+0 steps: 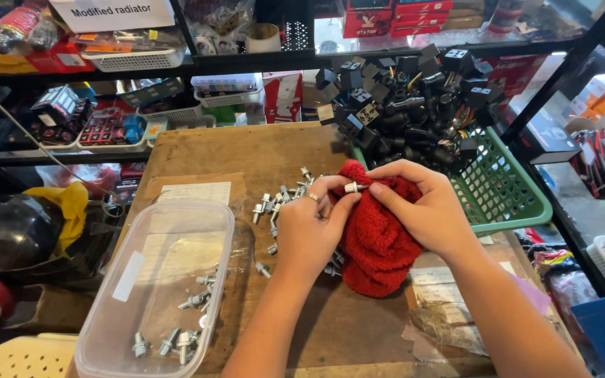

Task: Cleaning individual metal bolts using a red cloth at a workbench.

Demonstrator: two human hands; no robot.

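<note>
Nearest, at the left of the worn wooden tabletop, lies a clear rectangular plastic tub. It holds a few short silver metal bolts, gathered at its near end, with a few more towards the middle; the rest of its floor is bare.

Just beyond it, mid-table, the two hands work close together. The left hand, a ring on one finger, and the right hand meet over a bunched red knitted cloth. Pinched between their fingertips, at the cloth's top edge, is a single small silver bolt. Both hands are closed on it: the left steadies the bolt, the right presses cloth around it.

To rub a bolt clean like this, it seems best to hold it by the head, roll the shank inside a fold of the cloth so that the threads get wiped all round, and keep the work over the table so that a slip drops it somewhere easy to find.

Left of the hands and partly under them, a loose heap of like silver bolts lies on the wood.

Farther off, at the right, a green plastic mesh basket is piled above its rim with black boxy electrical relays and connectors.
</note>
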